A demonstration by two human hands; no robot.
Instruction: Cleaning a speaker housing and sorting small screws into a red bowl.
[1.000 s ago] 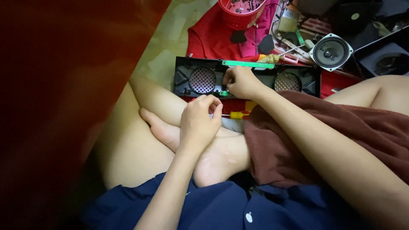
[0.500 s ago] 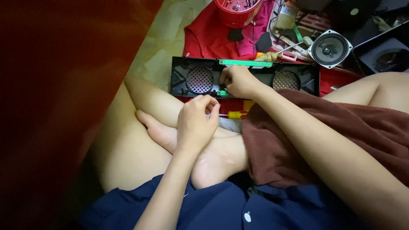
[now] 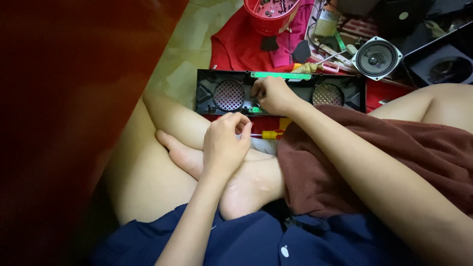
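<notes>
The right hand [image 3: 273, 94] lies curled on the middle of the black panel [image 3: 212, 93], which sits across the upper centre of the frame, half on the red cloth [image 3: 236, 47] and half against the person's shins. Its fingers are bent down onto a small green board [image 3: 257, 109] at the panel's near edge; whether they pinch something is hidden under the knuckles. A longer green strip [image 3: 281, 75] runs along the far edge.

The left hand [image 3: 224, 143], centre frame, has its fingertips drawn together as if on something tiny, but what it holds I cannot tell. Just beside it, on the lap, lies a screwdriver [image 3: 268, 134] with a yellow handle.

The likely slips: the panel rests on uneven ground, so downward pressure from the right hand could tip or slide it. Anything small in the left hand could drop into the folds of the brown cloth [image 3: 354, 157] or between the legs and be lost. The screwdriver, lying loose on a slope, could roll off. The loose speaker [image 3: 377, 58] and red basket [image 3: 271, 15], upper right, crowd the reach.
</notes>
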